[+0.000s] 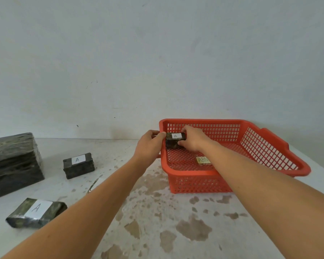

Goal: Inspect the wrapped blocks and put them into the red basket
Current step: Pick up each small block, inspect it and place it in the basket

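Both hands, left point(150, 144) and right point(192, 140), grip a block point(173, 140) over the basket point(195, 174); lower it flat, label up, then release.

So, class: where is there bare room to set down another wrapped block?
Free: the floor of the red basket right of the yellow note; the stained table in front of the basket. Crowded: the basket's far-left corner, where the left hand and right hand hold a wrapped block; the table's left, with a large wrapped bundle and two A-labelled blocks.
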